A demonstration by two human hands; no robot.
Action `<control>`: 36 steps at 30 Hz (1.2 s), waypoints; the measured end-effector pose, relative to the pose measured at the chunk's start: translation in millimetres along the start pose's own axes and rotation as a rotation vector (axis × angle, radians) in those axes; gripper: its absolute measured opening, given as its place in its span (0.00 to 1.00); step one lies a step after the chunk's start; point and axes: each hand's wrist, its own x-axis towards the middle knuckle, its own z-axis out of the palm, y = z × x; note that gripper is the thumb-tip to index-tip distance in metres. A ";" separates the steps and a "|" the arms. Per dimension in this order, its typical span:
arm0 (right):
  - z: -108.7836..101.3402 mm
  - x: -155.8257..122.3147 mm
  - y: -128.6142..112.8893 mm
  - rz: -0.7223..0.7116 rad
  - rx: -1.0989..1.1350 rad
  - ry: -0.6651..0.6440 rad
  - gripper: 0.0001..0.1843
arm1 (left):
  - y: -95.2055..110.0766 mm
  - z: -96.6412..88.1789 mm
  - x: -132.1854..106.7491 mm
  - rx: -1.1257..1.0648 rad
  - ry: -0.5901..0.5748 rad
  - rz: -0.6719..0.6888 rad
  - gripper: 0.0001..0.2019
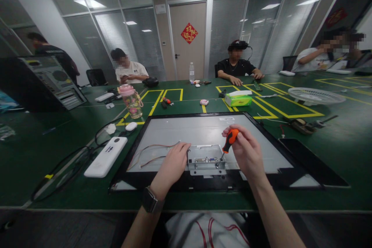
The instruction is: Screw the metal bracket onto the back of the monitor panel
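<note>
Right hand: closed around an orange-and-black-handled screwdriver, slanting down to the right end of a silver metal bracket box with ports; perhaps touching a screw, too small to tell.
Left hand: laid with fingers extended against the bracket's left edge.
Flat grey panel with black frame: lying under both hands, bearing the bracket near its front edge.
Green tabletop: marked with yellow tape outlines.
Left side: holding a white rectangular power bank, a pink-lidded clear bottle and a black computer tower.
Right side: holding a glossy black slab and a white round grille.
Far wall: fitted with glass partitions and a pale wooden door.
Far edge: seating a person in black.
</note>
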 end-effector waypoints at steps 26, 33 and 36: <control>3.4 -3.8 -1.8 -0.208 -0.388 0.127 0.10 | 1.7 -2.5 -1.0 0.016 -0.001 0.007 0.21; 0.2 -3.2 1.2 -0.159 -0.304 0.077 0.15 | 2.3 -2.6 -0.6 0.008 -0.001 -0.007 0.21; -0.1 -3.3 1.2 -0.160 -0.334 0.118 0.13 | 2.0 -1.7 -0.9 0.009 0.002 -0.002 0.21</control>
